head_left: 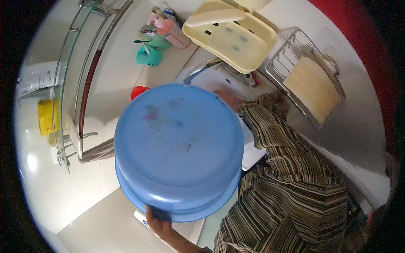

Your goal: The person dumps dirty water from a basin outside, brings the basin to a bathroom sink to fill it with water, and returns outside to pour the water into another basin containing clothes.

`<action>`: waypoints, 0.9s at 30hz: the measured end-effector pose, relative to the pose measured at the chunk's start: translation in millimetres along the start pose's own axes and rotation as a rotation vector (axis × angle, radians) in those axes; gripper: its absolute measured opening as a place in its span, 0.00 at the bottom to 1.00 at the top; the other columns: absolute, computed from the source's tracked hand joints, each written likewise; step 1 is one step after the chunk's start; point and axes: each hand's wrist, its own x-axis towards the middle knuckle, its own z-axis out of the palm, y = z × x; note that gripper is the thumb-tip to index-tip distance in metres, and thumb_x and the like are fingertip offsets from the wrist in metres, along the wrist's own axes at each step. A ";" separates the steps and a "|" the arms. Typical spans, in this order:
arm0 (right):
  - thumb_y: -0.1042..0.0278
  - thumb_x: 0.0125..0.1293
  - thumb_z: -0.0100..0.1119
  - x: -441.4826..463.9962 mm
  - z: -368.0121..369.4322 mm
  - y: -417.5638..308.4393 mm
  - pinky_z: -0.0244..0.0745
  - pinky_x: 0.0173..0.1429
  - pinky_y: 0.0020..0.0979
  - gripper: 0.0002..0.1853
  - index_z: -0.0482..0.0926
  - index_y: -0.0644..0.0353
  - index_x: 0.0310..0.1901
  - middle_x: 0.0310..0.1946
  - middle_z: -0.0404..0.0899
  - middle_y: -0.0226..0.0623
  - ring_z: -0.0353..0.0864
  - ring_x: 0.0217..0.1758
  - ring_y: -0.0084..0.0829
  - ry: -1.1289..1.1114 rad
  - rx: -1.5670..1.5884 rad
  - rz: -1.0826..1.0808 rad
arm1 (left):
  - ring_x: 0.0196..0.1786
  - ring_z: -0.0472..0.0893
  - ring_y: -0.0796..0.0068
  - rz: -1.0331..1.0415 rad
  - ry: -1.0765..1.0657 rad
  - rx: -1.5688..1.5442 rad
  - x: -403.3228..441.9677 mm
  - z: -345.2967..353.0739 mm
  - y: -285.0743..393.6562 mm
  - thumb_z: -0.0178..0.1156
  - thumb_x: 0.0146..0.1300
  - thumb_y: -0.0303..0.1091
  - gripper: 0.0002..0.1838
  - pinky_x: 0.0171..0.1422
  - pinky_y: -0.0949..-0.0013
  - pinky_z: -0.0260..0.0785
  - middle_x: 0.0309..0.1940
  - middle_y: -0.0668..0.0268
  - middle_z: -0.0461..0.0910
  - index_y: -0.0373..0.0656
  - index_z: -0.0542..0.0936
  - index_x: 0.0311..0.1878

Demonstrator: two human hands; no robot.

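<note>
A large blue plastic basin [177, 143] fills the middle of the view, its stained underside turned towards me. At its lower edge, my left hand [158, 223] is closed on the rim, with some fingers hidden behind it. My right hand [230, 99], at the end of a striped sleeve, is by the basin's upper right edge over the white sink [206, 81]. The basin covers its fingers, so I cannot tell whether it grips the rim. A chrome tap [202, 69] stands just above the basin. Something red [139, 91] shows behind its upper left edge.
A cream soap tray [253, 52] sits beyond the tap, beside a pink pump bottle [173, 31] and a teal cup [148, 56]. At right, a wire rack [280, 57] holds a pale yellow block [313, 87]. A glass shelf [63, 105] with metal rails runs along the left.
</note>
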 end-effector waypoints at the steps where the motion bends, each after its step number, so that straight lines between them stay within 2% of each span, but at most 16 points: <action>1: 0.63 0.57 0.42 0.1 -7.3 -2.1 0.68 0.46 0.46 0.14 0.75 0.62 0.35 0.33 0.76 0.51 0.76 0.37 0.48 0.028 0.000 -0.143 | 0.53 0.70 0.62 -0.010 -0.013 -0.009 -0.7 2.2 -0.2 0.53 0.59 0.37 0.23 0.59 0.59 0.60 0.50 0.56 0.71 0.32 0.66 0.54; 5: 0.61 0.55 0.46 8.1 -15.0 -8.2 0.68 0.47 0.44 0.14 0.74 0.60 0.39 0.36 0.76 0.49 0.75 0.39 0.47 0.003 -0.023 -0.091 | 0.55 0.68 0.61 -0.016 0.020 0.043 -1.6 3.6 2.9 0.49 0.62 0.38 0.22 0.62 0.59 0.57 0.53 0.57 0.70 0.31 0.67 0.55; 7: 0.61 0.54 0.48 13.8 -15.9 -3.0 0.68 0.48 0.43 0.15 0.74 0.60 0.41 0.37 0.76 0.48 0.75 0.40 0.46 -0.019 -0.038 -0.010 | 0.55 0.68 0.61 -0.072 -0.120 -0.045 -0.7 -3.8 2.9 0.49 0.62 0.38 0.22 0.62 0.58 0.57 0.53 0.56 0.69 0.33 0.66 0.55; 11: 0.60 0.52 0.51 47.4 -24.1 -15.5 0.68 0.49 0.41 0.18 0.73 0.58 0.45 0.40 0.76 0.46 0.75 0.42 0.44 -0.050 -0.105 0.218 | 0.55 0.68 0.61 -0.077 -0.138 -0.058 1.1 -3.1 3.0 0.50 0.62 0.38 0.22 0.62 0.57 0.57 0.54 0.57 0.69 0.34 0.66 0.55; 14: 0.59 0.51 0.53 63.7 -46.8 -34.9 0.67 0.49 0.40 0.20 0.73 0.58 0.46 0.41 0.75 0.45 0.74 0.43 0.43 -0.068 -0.149 0.302 | 0.53 0.70 0.62 -0.054 -0.067 -0.017 2.3 -2.6 3.2 0.53 0.59 0.38 0.21 0.58 0.59 0.62 0.50 0.57 0.72 0.34 0.69 0.51; 16: 0.60 0.50 0.55 70.3 -63.4 -46.9 0.69 0.39 0.41 0.18 0.73 0.58 0.43 0.34 0.78 0.42 0.76 0.36 0.42 0.113 0.018 0.361 | 0.52 0.70 0.62 -0.078 -0.087 -0.041 6.1 -9.5 4.3 0.53 0.59 0.38 0.20 0.58 0.59 0.61 0.50 0.57 0.72 0.34 0.70 0.50; 17: 0.60 0.50 0.55 77.2 -55.2 -34.7 0.69 0.39 0.41 0.18 0.73 0.58 0.43 0.34 0.78 0.42 0.76 0.36 0.42 0.112 0.016 0.361 | 0.52 0.70 0.62 -0.079 -0.086 -0.043 9.0 -11.5 4.5 0.53 0.59 0.38 0.20 0.58 0.59 0.61 0.50 0.57 0.72 0.34 0.70 0.50; 19: 0.57 0.50 0.57 96.4 -31.4 6.6 0.68 0.29 0.39 0.20 0.72 0.59 0.43 0.31 0.77 0.38 0.76 0.29 0.37 0.262 -0.574 0.039 | 0.52 0.70 0.62 -0.097 -0.098 -0.032 13.8 -13.4 4.8 0.53 0.59 0.38 0.20 0.59 0.59 0.60 0.49 0.57 0.72 0.34 0.70 0.50; 20: 0.57 0.50 0.57 102.9 -39.0 9.3 0.68 0.29 0.39 0.20 0.72 0.59 0.43 0.31 0.77 0.38 0.76 0.29 0.37 0.259 -0.573 0.040 | 0.52 0.70 0.62 -0.099 -0.095 -0.030 13.5 -12.3 5.4 0.53 0.59 0.38 0.20 0.59 0.59 0.60 0.49 0.57 0.72 0.34 0.70 0.50; 22: 0.52 0.51 0.58 112.1 -58.0 7.0 0.70 0.34 0.36 0.24 0.70 0.59 0.46 0.37 0.75 0.40 0.75 0.37 0.32 0.200 0.431 0.437 | 0.52 0.70 0.63 -0.098 -0.124 -0.059 12.9 -8.1 7.2 0.52 0.60 0.38 0.20 0.60 0.60 0.60 0.49 0.58 0.72 0.34 0.69 0.51; 23: 0.48 0.52 0.58 106.0 -93.0 -32.2 0.70 0.40 0.35 0.31 0.67 0.59 0.53 0.41 0.74 0.43 0.72 0.42 0.29 0.033 0.449 0.636 | 0.52 0.70 0.63 -0.097 -0.123 -0.056 12.6 -5.6 8.5 0.52 0.60 0.38 0.20 0.60 0.60 0.60 0.49 0.58 0.72 0.34 0.69 0.51; 24: 0.48 0.52 0.58 96.5 -96.6 -49.6 0.70 0.40 0.35 0.31 0.67 0.59 0.53 0.41 0.74 0.43 0.72 0.42 0.29 0.034 0.451 0.638 | 0.52 0.70 0.63 -0.089 -0.092 -0.023 12.6 -2.8 9.7 0.52 0.60 0.37 0.20 0.60 0.60 0.60 0.49 0.58 0.72 0.34 0.69 0.51; 26: 0.51 0.56 0.53 84.7 -95.0 -72.6 0.69 0.43 0.38 0.24 0.69 0.60 0.49 0.37 0.73 0.47 0.71 0.42 0.35 0.269 0.483 0.556 | 0.52 0.70 0.64 -0.085 -0.065 0.009 14.6 -1.8 11.6 0.52 0.60 0.37 0.20 0.60 0.60 0.60 0.49 0.58 0.72 0.34 0.68 0.51; 27: 0.51 0.56 0.53 83.8 -84.4 -67.9 0.69 0.43 0.38 0.24 0.69 0.60 0.49 0.37 0.73 0.47 0.71 0.42 0.35 0.272 0.480 0.557 | 0.52 0.70 0.64 -0.086 -0.089 0.006 17.2 -3.0 12.0 0.52 0.60 0.37 0.20 0.60 0.61 0.60 0.49 0.58 0.71 0.34 0.68 0.52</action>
